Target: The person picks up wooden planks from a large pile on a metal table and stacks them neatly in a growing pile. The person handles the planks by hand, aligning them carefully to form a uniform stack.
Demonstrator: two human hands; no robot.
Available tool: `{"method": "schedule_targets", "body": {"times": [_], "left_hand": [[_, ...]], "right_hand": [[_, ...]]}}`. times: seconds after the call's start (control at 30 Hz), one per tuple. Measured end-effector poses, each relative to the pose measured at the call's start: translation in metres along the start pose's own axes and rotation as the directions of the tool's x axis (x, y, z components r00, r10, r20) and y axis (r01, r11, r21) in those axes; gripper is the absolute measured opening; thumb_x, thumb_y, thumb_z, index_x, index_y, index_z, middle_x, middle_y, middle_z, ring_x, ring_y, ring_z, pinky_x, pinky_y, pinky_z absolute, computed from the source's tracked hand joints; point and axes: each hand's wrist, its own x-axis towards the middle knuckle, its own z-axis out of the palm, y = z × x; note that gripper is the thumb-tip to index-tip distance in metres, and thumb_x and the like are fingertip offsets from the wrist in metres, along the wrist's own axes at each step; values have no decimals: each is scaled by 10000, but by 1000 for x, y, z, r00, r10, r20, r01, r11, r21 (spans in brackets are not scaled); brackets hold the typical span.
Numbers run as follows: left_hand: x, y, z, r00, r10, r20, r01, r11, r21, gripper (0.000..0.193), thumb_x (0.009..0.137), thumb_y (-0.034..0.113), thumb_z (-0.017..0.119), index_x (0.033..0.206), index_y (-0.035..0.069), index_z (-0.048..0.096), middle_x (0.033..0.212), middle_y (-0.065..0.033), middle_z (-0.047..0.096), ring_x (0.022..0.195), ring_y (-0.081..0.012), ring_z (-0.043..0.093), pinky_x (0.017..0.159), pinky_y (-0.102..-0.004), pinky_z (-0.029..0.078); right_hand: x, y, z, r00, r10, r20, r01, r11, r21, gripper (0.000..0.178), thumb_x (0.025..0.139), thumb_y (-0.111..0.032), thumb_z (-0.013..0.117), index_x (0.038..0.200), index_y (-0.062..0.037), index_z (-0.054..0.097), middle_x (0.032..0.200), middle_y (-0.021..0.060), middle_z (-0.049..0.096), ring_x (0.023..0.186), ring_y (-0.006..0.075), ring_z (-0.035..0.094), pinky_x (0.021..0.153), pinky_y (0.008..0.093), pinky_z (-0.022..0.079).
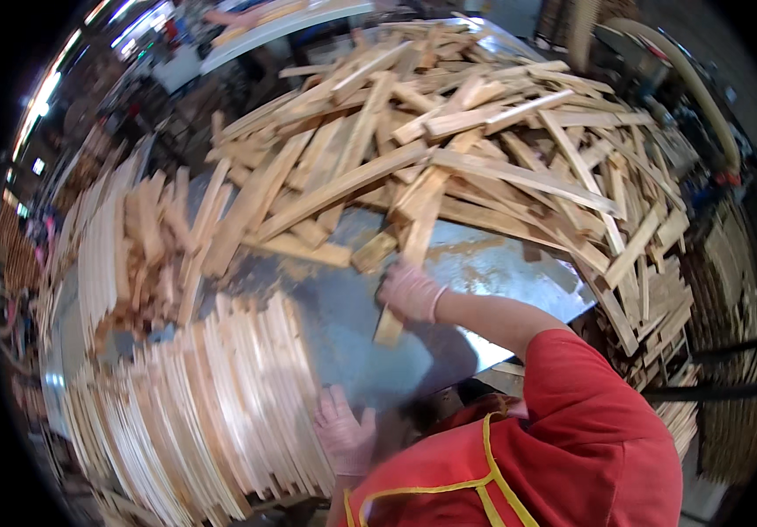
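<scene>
My right hand [410, 292], in a pale pink glove, is closed around a flat wooden slat [422, 230]. The slat's near end sticks out below my fingers and its far end runs up into a loose heap of slats [475, 132]. My left hand [343, 430], gloved alike, rests with fingers stretched against the right end of a neat row of slats [220, 395] standing on edge. Beside my right hand, a short wood block [374, 251] lies on the metal tabletop [343, 321].
Another stacked row of slats [106, 255] stands at the left. Slats overhang the table's right side, above more piled wood [659, 303]. A dark metal bar [712, 391] and a thick hose [703, 79] are at the right. A pale table [282, 31] stands beyond the heap.
</scene>
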Motion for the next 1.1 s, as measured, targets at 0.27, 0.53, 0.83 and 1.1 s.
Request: {"method": "schedule_targets", "body": {"times": [0.27, 0.53, 0.83, 1.1], "left_hand": [[48, 57, 73, 905, -130, 405, 80, 987, 139, 1140, 717, 608, 836, 1606, 37, 407, 1350, -204, 607, 1239, -407, 592, 1049, -512, 489], [46, 47, 72, 931, -139, 338, 156, 988, -22, 989, 721, 412, 869, 1553, 32, 492, 1241, -219, 652, 1142, -397, 652, 993, -491, 530], [-87, -31, 44, 876, -247, 414, 482, 427, -765, 572, 854, 193, 787, 1376, -1, 657, 1101, -91, 708, 1026, -242, 696, 919, -382, 553], [-59, 20, 29, 846, -51, 530, 493, -305, -815, 528, 934, 130, 770, 1387, 13, 525, 1139, -62, 651, 953, -151, 647, 830, -318, 560]], "right_hand": [[-72, 63, -80, 806, 145, -574, 61, 944, 324, 244, 781, -186, 701, 1013, -124, 655, 984, 99, 671, 990, 320, 665, 907, 464, 515], [-206, 299, -33, 494, 833, 249, -867, 449, 218, 689, 761, -250, 836, 1373, -93, 560, 1137, 203, 765, 1060, 401, 745, 902, 497, 587], [-318, 74, -33, 513, 847, 140, -656, 281, 701, 954, 703, -241, 842, 1575, -149, 465, 1226, 248, 724, 1118, 417, 708, 975, 447, 568], [-140, -99, 0, 799, 561, 218, -74, -267, 961, 835, 819, -253, 842, 1564, -112, 492, 1120, 140, 723, 931, 216, 668, 840, 376, 577]]}}
